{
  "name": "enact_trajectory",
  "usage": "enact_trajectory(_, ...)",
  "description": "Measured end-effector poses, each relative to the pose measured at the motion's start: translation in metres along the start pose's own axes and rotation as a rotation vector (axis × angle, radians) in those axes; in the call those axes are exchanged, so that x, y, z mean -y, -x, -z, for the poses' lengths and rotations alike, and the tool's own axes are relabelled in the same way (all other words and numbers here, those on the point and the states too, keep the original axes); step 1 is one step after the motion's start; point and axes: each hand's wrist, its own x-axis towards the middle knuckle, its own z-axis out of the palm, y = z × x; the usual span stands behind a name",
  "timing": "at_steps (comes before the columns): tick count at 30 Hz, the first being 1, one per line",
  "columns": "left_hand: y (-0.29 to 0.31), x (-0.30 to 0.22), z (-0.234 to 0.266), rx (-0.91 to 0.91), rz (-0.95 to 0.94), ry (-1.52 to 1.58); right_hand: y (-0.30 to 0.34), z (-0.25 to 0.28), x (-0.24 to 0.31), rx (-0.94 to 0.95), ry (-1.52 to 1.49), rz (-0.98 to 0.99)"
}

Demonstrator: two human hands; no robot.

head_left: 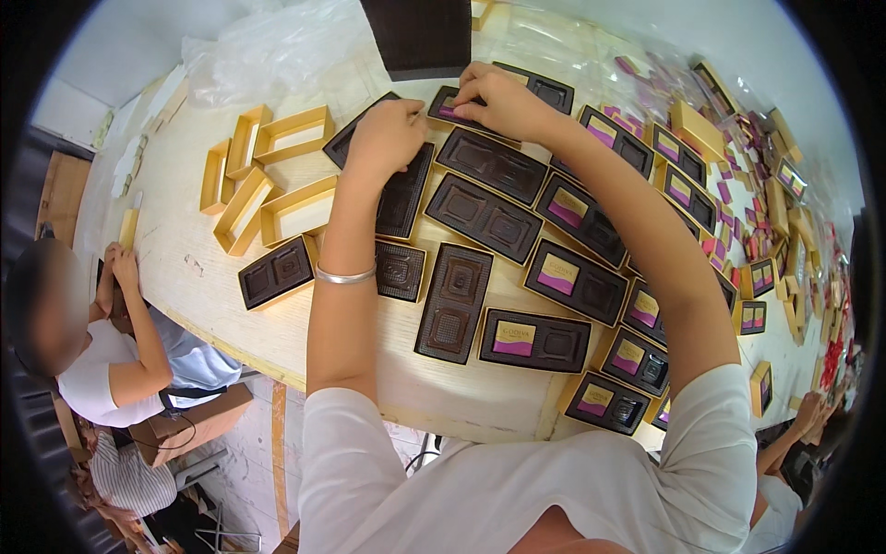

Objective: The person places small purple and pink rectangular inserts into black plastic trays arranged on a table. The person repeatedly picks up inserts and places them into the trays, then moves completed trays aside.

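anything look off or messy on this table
No damage that I can make out. The oddest spot is the jumble of small purple-and-gold pieces on the right, strewn loosely while the dark trays lie in rough rows. Crumpled clear plastic also clutters the far left.

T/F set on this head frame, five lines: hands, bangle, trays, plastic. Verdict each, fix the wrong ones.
1. The bangle is on the right arm. False: the silver bangle is on the left forearm.
2. The right hand is at a purple-and-gold packet. True.
3. The left hand is among the gold frames. False: the left hand is over dark trays, right of the gold frames.
4. A lengthwise bare tray lies left of a crosswise tray with one packet in its left compartment. True.
5. Clear plastic sheeting lies along the near edge. False: it is at the far side of the table.
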Motion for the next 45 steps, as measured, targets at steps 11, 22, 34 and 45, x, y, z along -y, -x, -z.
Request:
enact_trajectory(11,0.001,-0.009,0.002,0.065,0.059,0.205,-0.01,-0.013,0.0,0.029,-0.102,-0.31)
enact_trajectory(22,0.029,-0.053,0.017,0.164,0.027,0.973,0.029,0.036,0.066,-0.254,-0.486,0.102)
enact_trajectory(34,0.037,-0.042,0.037,0.441,-0.039,0.877,0.051,0.056,0.071,-0.455,0.073,0.468)
enact_trajectory(45,0.026,-0.035,0.03,0.642,-0.019,1.182,0.034,0.052,0.06,-0.476,-0.216,0.264)
